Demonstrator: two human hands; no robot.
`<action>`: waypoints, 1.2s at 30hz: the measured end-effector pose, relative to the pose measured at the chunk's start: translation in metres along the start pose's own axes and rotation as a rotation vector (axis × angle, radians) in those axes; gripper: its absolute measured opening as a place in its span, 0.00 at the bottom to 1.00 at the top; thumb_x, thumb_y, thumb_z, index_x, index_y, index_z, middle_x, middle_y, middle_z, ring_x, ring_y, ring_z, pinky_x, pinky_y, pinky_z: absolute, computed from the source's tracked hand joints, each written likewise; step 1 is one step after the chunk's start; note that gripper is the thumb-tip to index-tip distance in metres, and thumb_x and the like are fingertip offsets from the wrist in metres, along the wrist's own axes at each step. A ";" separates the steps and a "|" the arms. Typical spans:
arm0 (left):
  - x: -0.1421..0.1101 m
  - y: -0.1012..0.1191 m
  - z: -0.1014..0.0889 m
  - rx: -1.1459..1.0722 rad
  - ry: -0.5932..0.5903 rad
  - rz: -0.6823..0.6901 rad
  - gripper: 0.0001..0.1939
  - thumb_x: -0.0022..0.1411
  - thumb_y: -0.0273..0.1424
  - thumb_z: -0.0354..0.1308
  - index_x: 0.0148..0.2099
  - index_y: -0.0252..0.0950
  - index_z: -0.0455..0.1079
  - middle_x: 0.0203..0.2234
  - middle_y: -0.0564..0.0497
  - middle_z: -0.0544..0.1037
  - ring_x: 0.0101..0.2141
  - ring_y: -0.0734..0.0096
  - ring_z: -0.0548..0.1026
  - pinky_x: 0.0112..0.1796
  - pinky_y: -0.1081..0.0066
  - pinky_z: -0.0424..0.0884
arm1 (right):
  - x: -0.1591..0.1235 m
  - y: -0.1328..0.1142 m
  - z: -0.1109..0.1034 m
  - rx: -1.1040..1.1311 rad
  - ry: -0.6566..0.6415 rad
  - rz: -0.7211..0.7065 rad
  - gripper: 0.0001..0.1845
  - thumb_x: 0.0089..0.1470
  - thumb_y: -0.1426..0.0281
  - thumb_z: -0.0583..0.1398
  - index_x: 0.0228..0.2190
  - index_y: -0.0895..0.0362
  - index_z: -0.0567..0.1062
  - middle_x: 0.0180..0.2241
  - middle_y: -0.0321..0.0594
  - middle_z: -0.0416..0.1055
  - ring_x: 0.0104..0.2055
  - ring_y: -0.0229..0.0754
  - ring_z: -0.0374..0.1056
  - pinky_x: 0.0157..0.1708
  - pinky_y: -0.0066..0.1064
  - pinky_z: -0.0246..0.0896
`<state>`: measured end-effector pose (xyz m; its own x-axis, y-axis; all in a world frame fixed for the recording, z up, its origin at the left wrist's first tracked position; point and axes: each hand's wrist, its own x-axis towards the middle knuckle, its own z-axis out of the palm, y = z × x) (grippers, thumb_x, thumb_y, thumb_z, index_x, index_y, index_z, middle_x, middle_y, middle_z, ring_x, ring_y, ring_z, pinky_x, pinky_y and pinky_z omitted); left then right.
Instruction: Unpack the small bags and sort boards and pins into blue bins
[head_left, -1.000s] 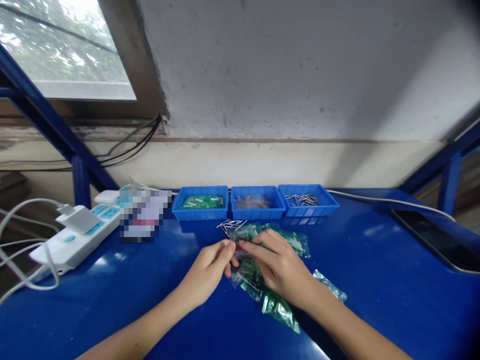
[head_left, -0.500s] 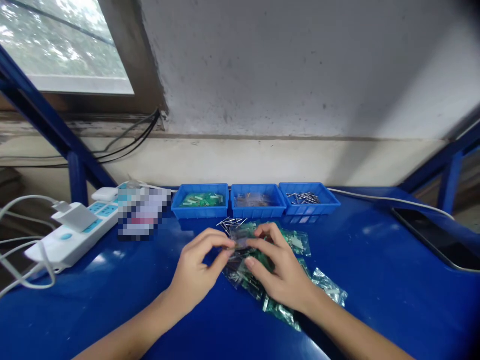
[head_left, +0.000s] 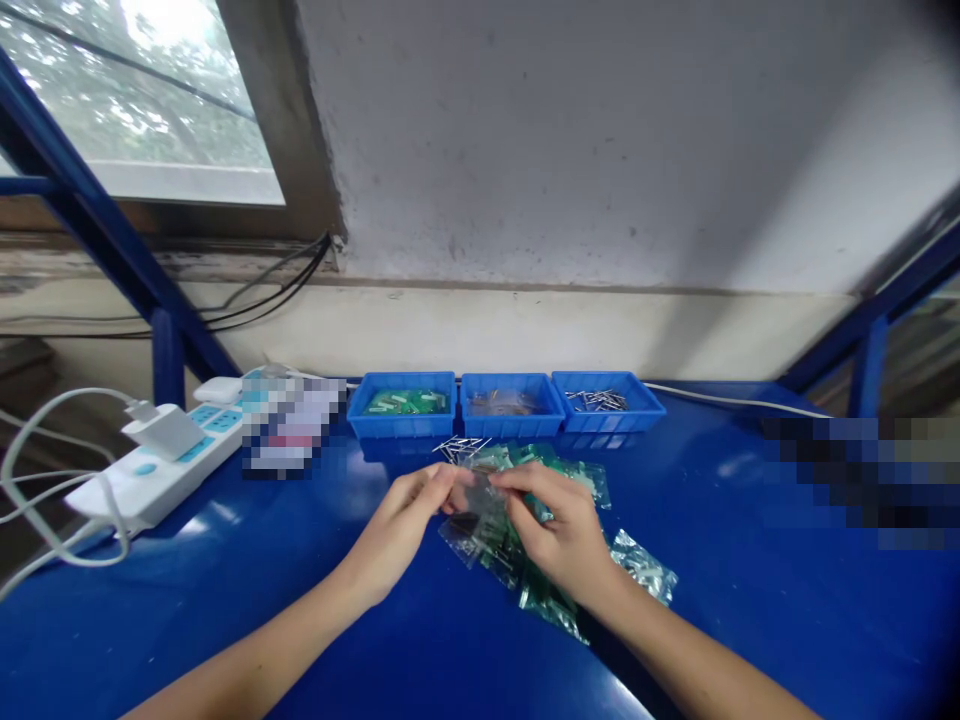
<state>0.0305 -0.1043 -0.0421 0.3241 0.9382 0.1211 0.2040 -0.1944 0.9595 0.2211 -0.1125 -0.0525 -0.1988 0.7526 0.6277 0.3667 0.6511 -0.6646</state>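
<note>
A small clear plastic bag (head_left: 475, 494) is stretched between my two hands above the table. My left hand (head_left: 411, 515) pinches its left side, thumb on top. From the right, my right hand (head_left: 559, 520) grips the upper edge between thumb and fingertips. Whatever the bag contains is too unclear to make out. Beneath and behind the hands lies a heap of clear packets (head_left: 551, 600) with green pieces in them, partly covered by my right hand. Several thin metal pins (head_left: 461, 447) lie loose just beyond the bag.
Three blue bins stand along the back: one with green packets (head_left: 405, 402), one with clear bags (head_left: 504, 402), one with metal pins (head_left: 598, 400). At left lies a white power strip (head_left: 124, 495) with cables. Another packet (head_left: 645, 568) lies right of the heap.
My left hand has turned so its thumb lies on top, and my right fingers have closed in to a pinch. The bag is spread wider between them. The whole view has shifted slightly.
</note>
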 end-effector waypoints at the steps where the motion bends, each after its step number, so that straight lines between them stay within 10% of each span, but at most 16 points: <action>1: 0.001 -0.002 0.000 -0.025 0.035 -0.028 0.18 0.67 0.41 0.44 0.38 0.36 0.70 0.26 0.51 0.70 0.30 0.69 0.68 0.32 0.70 0.65 | 0.000 -0.001 -0.001 0.006 -0.016 -0.031 0.14 0.53 0.79 0.53 0.36 0.54 0.75 0.33 0.40 0.75 0.36 0.40 0.71 0.36 0.32 0.66; 4: 0.004 -0.005 0.002 0.105 0.108 0.066 0.10 0.64 0.36 0.52 0.36 0.36 0.69 0.26 0.53 0.71 0.27 0.72 0.68 0.29 0.72 0.64 | 0.002 -0.008 -0.004 0.053 -0.075 -0.002 0.14 0.53 0.79 0.53 0.36 0.55 0.76 0.36 0.41 0.75 0.40 0.40 0.70 0.40 0.33 0.65; 11: -0.001 -0.004 0.005 0.594 0.226 0.756 0.05 0.59 0.22 0.58 0.37 0.38 0.70 0.31 0.52 0.75 0.35 0.69 0.69 0.39 0.66 0.66 | 0.009 -0.018 0.005 0.133 -0.107 0.342 0.17 0.57 0.62 0.55 0.21 0.58 0.72 0.27 0.39 0.67 0.31 0.37 0.65 0.29 0.28 0.61; 14: 0.000 -0.007 0.004 0.720 0.142 0.620 0.08 0.60 0.28 0.58 0.43 0.38 0.69 0.37 0.49 0.74 0.40 0.63 0.69 0.42 0.62 0.66 | 0.017 -0.018 -0.001 0.102 -0.004 0.339 0.12 0.56 0.64 0.56 0.26 0.58 0.74 0.23 0.35 0.67 0.24 0.35 0.62 0.24 0.26 0.59; 19: 0.016 -0.020 0.003 0.802 0.059 0.315 0.18 0.62 0.36 0.54 0.53 0.38 0.64 0.48 0.45 0.70 0.49 0.57 0.67 0.48 0.55 0.64 | 0.053 0.005 -0.041 -0.370 0.555 -0.162 0.10 0.54 0.72 0.58 0.39 0.54 0.75 0.31 0.38 0.71 0.29 0.37 0.64 0.32 0.30 0.62; 25: 0.028 -0.023 0.004 0.791 0.037 0.221 0.06 0.59 0.29 0.57 0.40 0.39 0.69 0.38 0.50 0.75 0.43 0.59 0.69 0.42 0.57 0.64 | 0.051 0.040 -0.037 -0.795 0.121 -0.050 0.16 0.53 0.70 0.56 0.44 0.56 0.75 0.42 0.52 0.69 0.45 0.54 0.63 0.42 0.46 0.60; 31: 0.018 -0.015 0.000 0.558 0.235 0.405 0.07 0.58 0.20 0.53 0.30 0.36 0.64 0.29 0.53 0.65 0.33 0.71 0.67 0.36 0.70 0.65 | 0.020 0.007 -0.001 -0.109 -0.179 0.378 0.17 0.59 0.60 0.51 0.37 0.55 0.74 0.24 0.38 0.68 0.27 0.40 0.64 0.27 0.31 0.59; 36: 0.006 -0.009 0.005 0.545 0.210 0.596 0.08 0.60 0.20 0.50 0.32 0.37 0.66 0.30 0.53 0.58 0.31 0.74 0.64 0.33 0.73 0.64 | 0.018 -0.002 0.012 0.424 -0.097 0.488 0.13 0.53 0.63 0.58 0.39 0.56 0.71 0.23 0.33 0.65 0.25 0.35 0.63 0.26 0.28 0.60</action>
<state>0.0356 -0.0981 -0.0511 0.3518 0.6575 0.6663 0.4888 -0.7361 0.4682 0.2061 -0.0987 -0.0444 -0.1889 0.9641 0.1868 0.0492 0.1992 -0.9787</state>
